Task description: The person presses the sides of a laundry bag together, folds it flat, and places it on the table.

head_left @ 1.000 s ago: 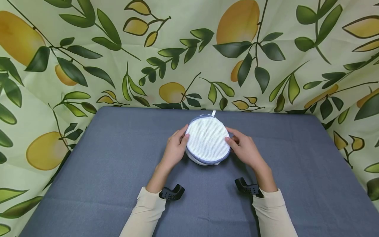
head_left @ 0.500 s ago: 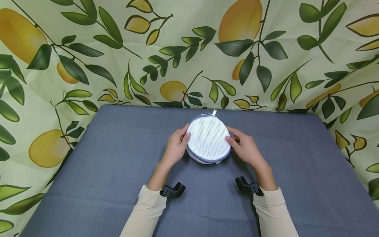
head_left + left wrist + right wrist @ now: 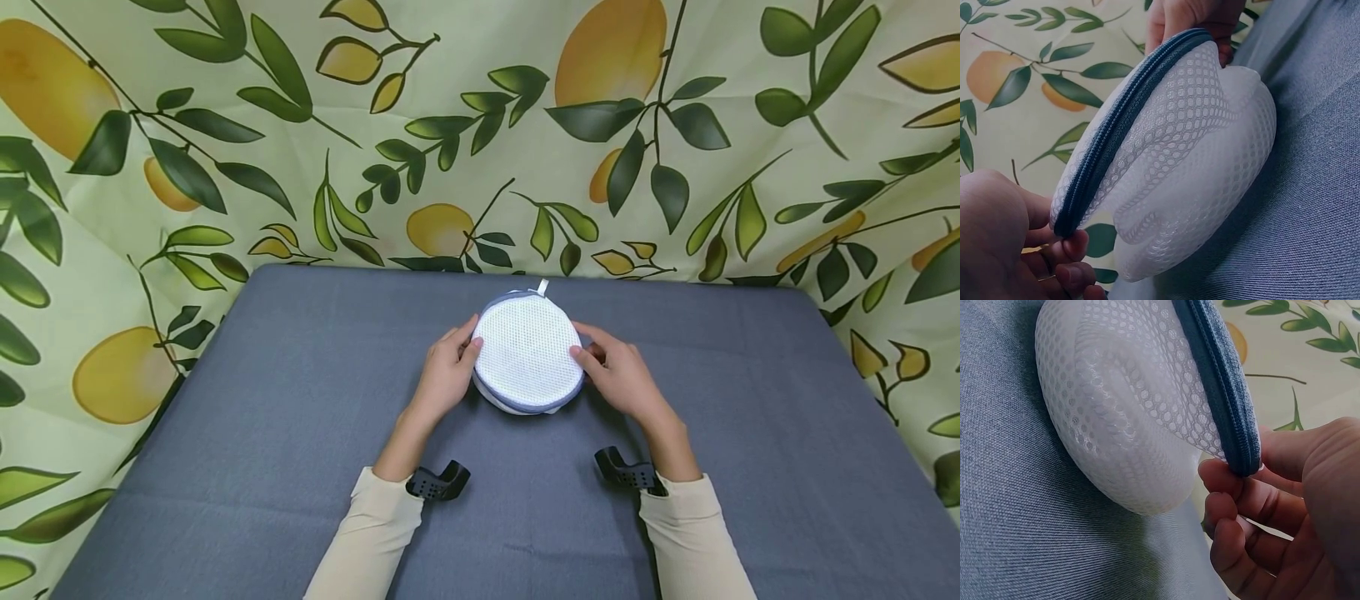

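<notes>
**Round mesh wash bag held at both rims, mid-counter**

The mesh bag point(image 3: 527, 352) is set at the middle of the grey counter point(image 3: 262, 400), toward the far edge, its flat round face turned up. It is held from both sides: the left hand point(image 3: 444, 375) is pinched on the left rim, the right hand point(image 3: 621, 375) on the right rim, each grip closed on the grey zip band point(image 3: 1124, 122).

Handling is judged light and soft. The white honeycomb mesh point(image 3: 1129, 400) is dimpled and creased in the wrist views, so little stiffness is expected in the domed underside; the shell seems padded, though that cannot be confirmed from here. The zip band is woven, thicker and firmer, and is judged the soundest place to be taken hold of. A small white loop point(image 3: 542, 287) is seen at the far rim.

The counter cloth is a fine, matte weave. A leaf-and-lemon printed backdrop point(image 3: 480, 125) is hung behind.
</notes>
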`<control>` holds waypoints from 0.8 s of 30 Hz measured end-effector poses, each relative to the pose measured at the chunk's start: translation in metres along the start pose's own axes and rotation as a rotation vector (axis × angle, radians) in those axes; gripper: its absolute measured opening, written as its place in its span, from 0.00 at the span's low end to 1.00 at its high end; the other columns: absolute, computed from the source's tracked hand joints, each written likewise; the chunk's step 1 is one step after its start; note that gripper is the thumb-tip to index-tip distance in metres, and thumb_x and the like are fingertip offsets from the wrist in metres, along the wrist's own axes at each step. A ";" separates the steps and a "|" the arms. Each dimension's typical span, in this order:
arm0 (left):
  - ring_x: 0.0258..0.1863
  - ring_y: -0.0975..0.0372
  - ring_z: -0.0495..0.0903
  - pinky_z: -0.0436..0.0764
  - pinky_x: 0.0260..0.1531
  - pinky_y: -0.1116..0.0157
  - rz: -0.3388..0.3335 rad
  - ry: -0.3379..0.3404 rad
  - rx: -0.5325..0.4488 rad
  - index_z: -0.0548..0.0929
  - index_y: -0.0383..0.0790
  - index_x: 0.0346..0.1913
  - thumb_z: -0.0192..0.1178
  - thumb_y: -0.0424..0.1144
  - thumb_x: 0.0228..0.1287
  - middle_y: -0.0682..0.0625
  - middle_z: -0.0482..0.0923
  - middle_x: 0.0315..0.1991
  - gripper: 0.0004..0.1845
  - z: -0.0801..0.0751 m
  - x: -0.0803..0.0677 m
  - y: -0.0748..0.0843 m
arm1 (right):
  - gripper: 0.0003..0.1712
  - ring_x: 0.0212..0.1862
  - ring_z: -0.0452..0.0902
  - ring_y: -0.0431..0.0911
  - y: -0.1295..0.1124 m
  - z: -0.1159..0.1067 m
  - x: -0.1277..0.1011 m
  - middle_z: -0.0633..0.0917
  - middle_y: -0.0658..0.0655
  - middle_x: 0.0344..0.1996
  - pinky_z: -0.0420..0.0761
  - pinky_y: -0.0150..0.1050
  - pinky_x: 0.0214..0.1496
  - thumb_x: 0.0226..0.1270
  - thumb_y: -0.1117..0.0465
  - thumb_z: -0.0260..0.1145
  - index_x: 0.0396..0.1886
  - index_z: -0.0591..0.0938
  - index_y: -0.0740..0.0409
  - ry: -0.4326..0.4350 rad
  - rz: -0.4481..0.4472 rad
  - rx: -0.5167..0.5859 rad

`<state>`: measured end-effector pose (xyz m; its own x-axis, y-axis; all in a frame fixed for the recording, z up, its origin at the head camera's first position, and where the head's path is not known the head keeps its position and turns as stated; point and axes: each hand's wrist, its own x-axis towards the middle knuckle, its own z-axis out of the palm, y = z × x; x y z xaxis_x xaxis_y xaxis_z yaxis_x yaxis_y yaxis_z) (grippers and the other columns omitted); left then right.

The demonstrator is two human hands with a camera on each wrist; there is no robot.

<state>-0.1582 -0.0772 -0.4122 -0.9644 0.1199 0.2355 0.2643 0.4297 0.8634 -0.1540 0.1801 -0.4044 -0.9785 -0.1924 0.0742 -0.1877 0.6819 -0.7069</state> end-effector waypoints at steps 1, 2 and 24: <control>0.23 0.61 0.65 0.67 0.26 0.66 0.000 0.000 -0.001 0.70 0.29 0.65 0.53 0.33 0.71 0.48 0.69 0.28 0.22 0.000 0.000 0.000 | 0.26 0.25 0.69 0.46 0.000 0.000 0.000 0.77 0.53 0.22 0.68 0.41 0.28 0.73 0.54 0.58 0.67 0.71 0.59 -0.001 0.002 -0.001; 0.23 0.61 0.65 0.67 0.25 0.66 0.000 -0.001 0.000 0.70 0.29 0.65 0.53 0.33 0.71 0.48 0.69 0.27 0.22 0.000 0.000 0.000 | 0.26 0.25 0.70 0.46 0.000 0.000 0.000 0.77 0.53 0.22 0.68 0.41 0.28 0.73 0.54 0.58 0.67 0.71 0.59 -0.001 0.003 0.000; 0.24 0.60 0.64 0.66 0.26 0.65 -0.011 -0.008 0.040 0.70 0.28 0.65 0.53 0.33 0.71 0.48 0.67 0.26 0.22 0.002 -0.002 -0.002 | 0.26 0.25 0.69 0.46 0.001 0.005 0.000 0.76 0.53 0.22 0.67 0.41 0.28 0.73 0.56 0.58 0.67 0.71 0.60 -0.006 0.014 0.002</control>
<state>-0.1570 -0.0767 -0.4146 -0.9673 0.1222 0.2222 0.2535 0.4663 0.8475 -0.1541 0.1772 -0.4090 -0.9805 -0.1874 0.0599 -0.1739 0.6833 -0.7092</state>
